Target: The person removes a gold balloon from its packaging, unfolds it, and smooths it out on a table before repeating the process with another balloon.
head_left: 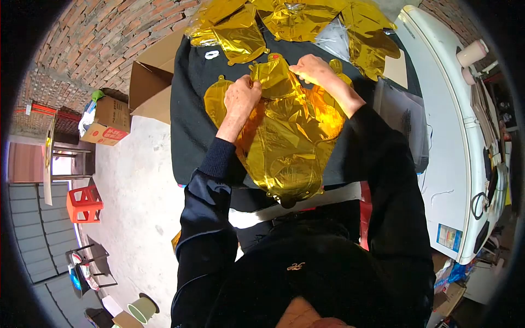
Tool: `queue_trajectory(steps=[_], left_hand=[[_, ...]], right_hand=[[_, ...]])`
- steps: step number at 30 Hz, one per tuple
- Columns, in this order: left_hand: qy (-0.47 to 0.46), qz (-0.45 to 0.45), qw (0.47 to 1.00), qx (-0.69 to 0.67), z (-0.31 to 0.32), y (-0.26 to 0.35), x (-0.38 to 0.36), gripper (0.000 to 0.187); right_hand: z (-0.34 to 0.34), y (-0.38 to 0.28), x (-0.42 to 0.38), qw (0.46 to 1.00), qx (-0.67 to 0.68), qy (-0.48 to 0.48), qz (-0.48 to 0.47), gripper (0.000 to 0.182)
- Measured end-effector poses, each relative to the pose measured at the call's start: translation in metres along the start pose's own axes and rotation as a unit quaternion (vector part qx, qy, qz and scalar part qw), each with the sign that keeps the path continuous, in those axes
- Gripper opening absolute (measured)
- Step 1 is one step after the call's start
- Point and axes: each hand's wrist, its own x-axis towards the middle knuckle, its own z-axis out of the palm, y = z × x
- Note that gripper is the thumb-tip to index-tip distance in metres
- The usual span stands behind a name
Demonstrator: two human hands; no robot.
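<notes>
A shiny gold foil balloon (290,147), flat and creased, lies across the black cloth on the table and hangs toward my body. My left hand (242,100) is closed on its upper left part, the fingertips pinching the foil. On the upper right, my right hand (316,71) pinches the foil's edge between thumb and forefinger. A small red spot shows at the balloon's top, between the two hands. More flat gold foil balloons (240,35) lie at the far edge, beyond my hands.
Clear plastic bags (334,39) and a small white coil (211,54) lie on the black cloth (188,120). A clear plastic sheet (402,112) is at the right, beside a white freezer (445,180). Cardboard boxes (109,117) and a red stool (85,204) stand at left.
</notes>
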Motion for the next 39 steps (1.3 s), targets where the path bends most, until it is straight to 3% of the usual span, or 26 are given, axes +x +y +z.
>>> queue_trajectory(steps=[9, 26, 29, 32, 33, 35, 39], left_hand=[[-0.007, 0.009, 1.000, 0.012, 0.002, 0.000, 0.004, 0.034], [0.018, 0.044, 0.998, 0.032, 0.014, 0.000, 0.002, 0.033], [0.179, 0.173, 0.964, 0.095, 0.017, -0.004, -0.004, 0.036], [0.193, 0.268, 0.937, 0.115, 0.008, 0.018, -0.018, 0.038], [0.089, 0.258, 0.953, 0.128, 0.006, 0.029, -0.023, 0.040], [0.127, 0.379, 0.906, 0.138, 0.037, 0.023, -0.021, 0.047], [0.085, 0.360, 0.922, 0.115, 0.064, 0.019, -0.029, 0.064]], right_hand=[[-0.001, -0.018, 0.009, 0.996, -0.057, -0.063, 0.035, 0.045], [0.000, -0.002, -0.017, 0.999, -0.037, 0.028, 0.006, 0.035], [0.000, -0.005, -0.018, 0.999, -0.034, 0.013, 0.020, 0.034], [-0.003, -0.008, -0.021, 0.999, -0.041, 0.011, 0.027, 0.032], [-0.002, -0.009, -0.021, 0.999, -0.045, 0.012, 0.026, 0.031], [0.001, -0.007, -0.018, 0.998, -0.051, 0.015, 0.015, 0.030], [0.001, -0.007, -0.023, 0.997, -0.075, 0.032, -0.003, 0.031]])
